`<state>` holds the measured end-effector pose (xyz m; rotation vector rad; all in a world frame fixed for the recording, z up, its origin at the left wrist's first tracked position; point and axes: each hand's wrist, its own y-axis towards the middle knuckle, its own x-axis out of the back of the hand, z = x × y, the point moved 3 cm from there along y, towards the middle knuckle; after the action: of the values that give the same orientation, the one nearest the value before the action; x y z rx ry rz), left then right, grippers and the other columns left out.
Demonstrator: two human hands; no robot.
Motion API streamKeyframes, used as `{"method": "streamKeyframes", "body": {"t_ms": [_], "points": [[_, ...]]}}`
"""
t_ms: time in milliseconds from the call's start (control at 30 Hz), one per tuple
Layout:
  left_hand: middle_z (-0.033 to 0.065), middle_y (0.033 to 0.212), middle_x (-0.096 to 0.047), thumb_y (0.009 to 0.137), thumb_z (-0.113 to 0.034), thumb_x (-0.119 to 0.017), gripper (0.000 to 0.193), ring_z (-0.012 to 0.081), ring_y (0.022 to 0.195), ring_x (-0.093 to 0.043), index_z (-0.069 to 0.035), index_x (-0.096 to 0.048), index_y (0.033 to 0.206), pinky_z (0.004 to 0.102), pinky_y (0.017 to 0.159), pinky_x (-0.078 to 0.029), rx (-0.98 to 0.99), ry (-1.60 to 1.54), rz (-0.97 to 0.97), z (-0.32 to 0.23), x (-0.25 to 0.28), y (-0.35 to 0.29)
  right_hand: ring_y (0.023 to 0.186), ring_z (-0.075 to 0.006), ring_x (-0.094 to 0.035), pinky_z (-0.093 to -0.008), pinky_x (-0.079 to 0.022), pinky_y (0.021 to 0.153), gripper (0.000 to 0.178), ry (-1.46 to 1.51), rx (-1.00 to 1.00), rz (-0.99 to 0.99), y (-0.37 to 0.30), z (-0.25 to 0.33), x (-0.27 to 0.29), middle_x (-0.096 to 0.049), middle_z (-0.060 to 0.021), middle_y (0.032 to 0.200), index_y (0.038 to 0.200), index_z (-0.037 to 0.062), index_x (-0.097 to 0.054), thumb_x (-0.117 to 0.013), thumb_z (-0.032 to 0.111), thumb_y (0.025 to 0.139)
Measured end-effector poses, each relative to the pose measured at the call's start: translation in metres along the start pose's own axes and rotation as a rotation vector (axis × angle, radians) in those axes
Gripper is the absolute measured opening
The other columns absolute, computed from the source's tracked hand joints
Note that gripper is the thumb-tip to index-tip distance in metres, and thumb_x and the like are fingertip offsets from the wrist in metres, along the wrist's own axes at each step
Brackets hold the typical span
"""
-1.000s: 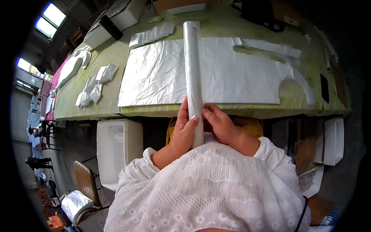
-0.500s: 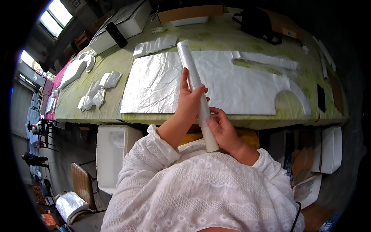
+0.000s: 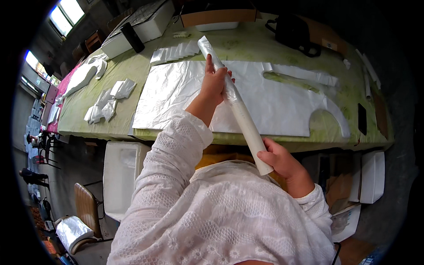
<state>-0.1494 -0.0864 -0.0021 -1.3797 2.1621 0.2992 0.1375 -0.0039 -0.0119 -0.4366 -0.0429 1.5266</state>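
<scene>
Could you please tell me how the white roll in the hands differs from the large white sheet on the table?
The roll is wound into a long tube; the sheet lies spread flat. The left hand and right hand hold the roll tilted above the table; the sheet rests on it. Both look white and crinkly.

Daylight from upper-left windows (image 3: 66,11); the desk (image 3: 247,48) evenly bright, soft shadows beneath; strong fisheye bending, black vignette at the rim.
</scene>
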Motion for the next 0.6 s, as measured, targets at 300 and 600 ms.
{"method": "streamKeyframes", "body": {"t_ms": [300,600], "points": [[0.0074,0.128,-0.049,0.097,-0.003,-0.055,0.082,0.0229,0.094,-0.062,-0.035,-0.017,0.163,0.044,0.081,-0.058,0.066,-0.002,-0.073,0.015,-0.003,0.011,0.11,-0.016,-0.058,-0.0308,-0.048,0.097,0.069,0.018,-0.056,-0.008,-0.021,0.004,0.01,-0.058,-0.0114,0.127,0.146,-0.0042,-0.042,-0.071,0.031,0.094],[0.0132,0.14,-0.056,0.105,-0.018,-0.054,0.053,0.0318,0.115,-0.061,-0.015,-0.041,0.156,0.0486,0.097,-0.054,0.097,-0.07,-0.123,0.011,0.053,0.056,0.107,-0.0157,-0.061,-0.0334,-0.05,0.096,0.07,-0.129,-0.216,-0.103,-0.096,-0.031,0.051,-0.062,-0.0088,0.123,0.144,-0.0025,-0.045,-0.074,0.01,0.082]]}}
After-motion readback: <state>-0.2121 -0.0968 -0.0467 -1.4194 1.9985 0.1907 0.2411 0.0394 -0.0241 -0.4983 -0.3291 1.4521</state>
